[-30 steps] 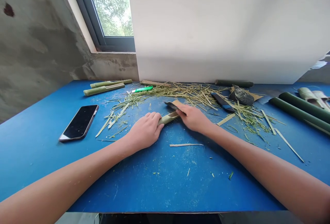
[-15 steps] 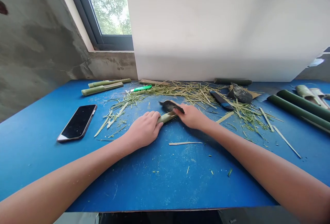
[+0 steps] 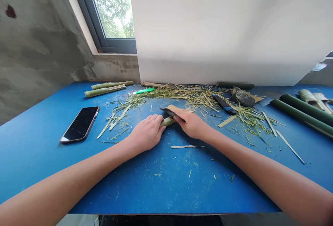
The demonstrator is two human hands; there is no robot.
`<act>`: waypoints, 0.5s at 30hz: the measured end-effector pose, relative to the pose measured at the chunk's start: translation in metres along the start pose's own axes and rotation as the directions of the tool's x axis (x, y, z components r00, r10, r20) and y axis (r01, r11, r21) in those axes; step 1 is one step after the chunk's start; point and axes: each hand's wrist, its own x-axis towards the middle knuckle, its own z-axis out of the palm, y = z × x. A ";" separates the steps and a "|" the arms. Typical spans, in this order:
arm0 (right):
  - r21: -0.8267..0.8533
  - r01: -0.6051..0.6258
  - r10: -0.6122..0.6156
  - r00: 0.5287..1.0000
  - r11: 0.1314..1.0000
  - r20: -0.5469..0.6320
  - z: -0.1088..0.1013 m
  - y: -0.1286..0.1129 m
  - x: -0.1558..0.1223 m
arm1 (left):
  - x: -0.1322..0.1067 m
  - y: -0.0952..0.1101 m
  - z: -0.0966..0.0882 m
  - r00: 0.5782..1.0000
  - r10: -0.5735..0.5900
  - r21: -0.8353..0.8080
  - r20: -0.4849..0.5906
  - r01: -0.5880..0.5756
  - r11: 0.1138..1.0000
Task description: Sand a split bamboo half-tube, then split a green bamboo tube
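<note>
My left hand (image 3: 147, 132) is closed around a short pale-green piece of split bamboo (image 3: 166, 122) lying on the blue table (image 3: 156, 191). My right hand (image 3: 191, 123) pinches a folded sheet, probably sandpaper (image 3: 177, 109), tan on one side and dark on the other. The sheet presses over the far end of the bamboo, and that end is hidden beneath it. Both hands are close together at the table's middle.
A black smartphone (image 3: 80, 124) lies at the left. Bamboo shavings (image 3: 192, 96) spread across the back. Beyond them are a green-handled utility knife (image 3: 144, 90), a blue-handled tool (image 3: 223, 104), a dark stone (image 3: 242, 97), and long green bamboo tubes (image 3: 301, 116) at the right.
My right hand has shifted toward me along the bamboo. More of the sheet's tan side now shows. My left hand holds its place.
</note>
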 end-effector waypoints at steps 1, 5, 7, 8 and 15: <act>0.009 0.018 -0.019 0.999 1.000 0.026 -0.001 0.001 0.000 | 0.000 0.000 0.000 1.000 -0.002 -0.005 0.002 0.002 1.000; -0.148 -0.251 0.255 0.967 0.957 0.005 -0.007 0.007 0.000 | 0.000 0.000 -0.001 1.000 -0.027 -0.028 0.015 0.028 0.999; -0.100 -0.178 0.176 0.984 0.979 -0.022 -0.007 0.007 -0.002 | 0.000 0.000 -0.001 0.999 -0.024 -0.028 0.021 0.025 0.999; -0.045 -0.087 0.086 0.996 0.995 -0.013 -0.007 0.007 -0.003 | 0.000 0.000 -0.001 1.000 -0.018 -0.026 0.021 0.018 1.000; -0.147 -0.250 0.244 0.968 0.957 -0.055 -0.005 0.012 -0.004 | -0.001 0.001 -0.002 1.000 -0.018 -0.018 0.025 0.018 1.000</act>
